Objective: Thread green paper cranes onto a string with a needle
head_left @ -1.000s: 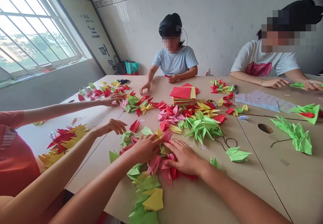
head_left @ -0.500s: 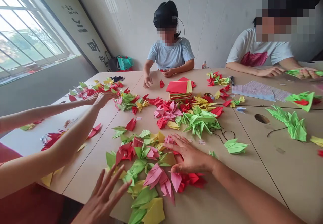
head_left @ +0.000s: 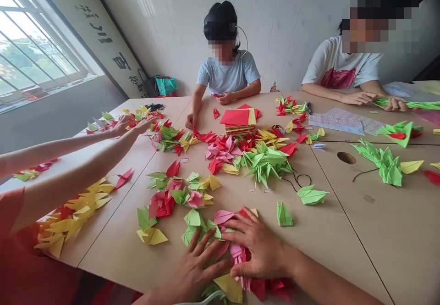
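My left hand (head_left: 197, 268) lies flat with fingers spread on a heap of folded paper pieces (head_left: 220, 245) in pink, green, yellow and red at the near table edge. My right hand (head_left: 259, 247) rests palm down on the same heap, fingers stretched over pink and red pieces. A single green folded piece (head_left: 284, 214) stands just right of my right hand. More loose folded pieces (head_left: 178, 190) lie a little farther up the table.
A person on my left stretches both arms (head_left: 85, 158) across the table toward coloured pieces. Two other people sit at the far side. A stack of square paper (head_left: 239, 121), a green pile (head_left: 266, 163), a black cord (head_left: 299, 181) and a table hole (head_left: 346, 158) lie beyond.
Both my hands have pulled the heap toward the near edge. My left hand, lifted half a second ago, now lies on the pieces. The neighbour's arms reach farther out.
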`<action>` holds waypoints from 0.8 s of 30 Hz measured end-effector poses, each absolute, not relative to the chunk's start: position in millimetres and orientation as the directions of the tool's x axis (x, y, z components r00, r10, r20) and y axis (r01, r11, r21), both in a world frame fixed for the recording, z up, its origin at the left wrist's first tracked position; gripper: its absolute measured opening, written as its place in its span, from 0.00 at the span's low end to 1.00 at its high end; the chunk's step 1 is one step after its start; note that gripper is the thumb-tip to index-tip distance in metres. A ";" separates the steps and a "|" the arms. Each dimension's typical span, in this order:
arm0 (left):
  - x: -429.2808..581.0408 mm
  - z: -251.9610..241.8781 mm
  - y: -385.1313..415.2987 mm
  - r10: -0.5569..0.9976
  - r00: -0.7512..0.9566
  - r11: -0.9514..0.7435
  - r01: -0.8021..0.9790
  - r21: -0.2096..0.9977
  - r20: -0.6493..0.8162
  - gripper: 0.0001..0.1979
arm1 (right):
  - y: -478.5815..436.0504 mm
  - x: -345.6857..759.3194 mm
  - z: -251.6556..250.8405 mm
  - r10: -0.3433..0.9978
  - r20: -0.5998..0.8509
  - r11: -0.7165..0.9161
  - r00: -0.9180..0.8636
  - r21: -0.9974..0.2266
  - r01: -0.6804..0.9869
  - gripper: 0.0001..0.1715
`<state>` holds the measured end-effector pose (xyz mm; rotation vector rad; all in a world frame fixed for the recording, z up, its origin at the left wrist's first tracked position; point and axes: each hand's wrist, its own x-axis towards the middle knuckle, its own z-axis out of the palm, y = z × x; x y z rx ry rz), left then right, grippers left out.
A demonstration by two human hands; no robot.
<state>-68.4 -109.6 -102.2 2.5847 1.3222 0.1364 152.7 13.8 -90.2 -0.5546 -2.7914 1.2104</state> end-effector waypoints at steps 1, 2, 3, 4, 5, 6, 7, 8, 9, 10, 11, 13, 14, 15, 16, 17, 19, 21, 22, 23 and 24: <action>-63.8 -102.2 -107.7 0.807 0.590 -0.560 0.783 0.270 -0.036 0.38 | 13.6 158.2 -90.0 0.358 -0.092 0.626 -0.929 -0.714 0.313 0.43; -58.7 -102.5 -105.5 0.803 0.593 -0.557 0.779 0.288 -0.051 0.36 | 13.8 163.8 -89.8 0.376 -0.088 0.624 -0.923 -0.712 0.322 0.42; -53.0 -102.7 -102.7 0.795 0.603 -0.562 0.770 0.303 -0.058 0.35 | 14.5 169.8 -89.6 0.395 -0.085 0.624 -0.915 -0.706 0.335 0.40; -46.5 -102.8 -99.0 0.789 0.611 -0.566 0.762 0.314 -0.062 0.33 | 15.5 176.3 -89.4 0.412 -0.086 0.626 -0.907 -0.697 0.350 0.39; -39.4 -102.6 -94.2 0.782 0.620 -0.571 0.755 0.322 -0.064 0.32 | 17.0 183.6 -89.5 0.425 -0.090 0.629 -0.901 -0.686 0.366 0.38; -31.7 -102.1 -88.2 0.775 0.628 -0.577 0.747 0.331 -0.066 0.32 | 18.9 191.9 -90.0 0.439 -0.097 0.633 -0.893 -0.672 0.384 0.37; -23.4 -101.4 -81.0 0.768 0.637 -0.582 0.738 0.341 -0.067 0.31 | 21.0 201.4 -91.0 0.454 -0.104 0.637 -0.885 -0.657 0.404 0.37; -14.7 -100.5 -72.8 0.757 0.651 -0.593 0.724 0.353 -0.065 0.31 | 23.4 212.1 -92.7 0.471 -0.107 0.640 -0.875 -0.642 0.423 0.36; -5.6 -99.8 -64.0 0.740 0.669 -0.606 0.706 0.366 -0.065 0.31 | 25.7 224.0 -95.1 0.493 -0.105 0.640 -0.864 -0.629 0.442 0.35; 3.9 -99.6 -55.0 0.719 0.692 -0.622 0.685 0.379 -0.069 0.30 | 28.0 236.9 -98.1 0.520 -0.097 0.638 -0.848 -0.617 0.461 0.34; 13.7 -100.0 -46.0 0.693 0.717 -0.641 0.660 0.391 -0.075 0.30 | 30.0 250.6 -101.7 0.551 -0.084 0.633 -0.830 -0.606 0.482 0.33; 34.5 -103.2 -29.4 0.639 0.765 -0.678 0.612 0.406 -0.085 0.30 | 33.0 278.7 -109.4 0.610 -0.052 0.625 -0.790 -0.581 0.521 0.31; 45.6 -105.7 -22.1 0.619 0.782 -0.694 0.590 0.413 -0.079 0.30 | 33.9 292.5 -113.0 0.637 -0.033 0.623 -0.770 -0.567 0.539 0.30; 57.3 -108.7 -15.5 0.602 0.796 -0.707 0.569 0.420 -0.064 0.30 | 34.6 305.9 -116.2 0.661 -0.013 0.622 -0.750 -0.551 0.557 0.30; 69.4 -111.6 -9.7 0.592 0.805 -0.718 0.550 0.427 -0.041 0.30 | 35.2 318.6 -118.7 0.683 0.005 0.620 -0.731 -0.533 0.575 0.29; 81.9 -114.1 -4.4 0.582 0.813 -0.728 0.529 0.436 -0.015 0.31 | 35.9 330.9 -120.6 0.704 0.020 0.615 -0.710 -0.516 0.596 0.28; 106.1 -116.1 4.3 0.555 0.832 -0.748 0.485 0.454 0.025 0.33 | 38.2 355.0 -122.1 0.746 0.037 0.595 -0.664 -0.483 0.642 0.26; 125.3 -113.0 10.2 0.526 0.850 -0.758 0.447 0.476 0.039 0.34 | 41.9 380.2 -120.8 0.788 0.054 0.565 -0.613 -0.458 0.686 0.25; 131.4 -109.6 11.8 0.521 0.853 -0.756 0.436 0.488 0.045 0.34 | 44.0 393.2 -118.8 0.809 0.072 0.549 -0.583 -0.448 0.706 0.24; 134.6 -105.2 12.3 0.521 0.852 -0.752 0.428 0.501 0.055 0.33 | 45.9 406.2 -115.8 0.830 0.093 0.530 -0.550 -0.439 0.726 0.25; 134.7 -100.3 11.6 0.527 0.847 -0.746 0.420 0.516 0.073 0.33 | 47.1 418.3 -111.8 0.850 0.114 0.509 -0.514 -0.425 0.748 0.26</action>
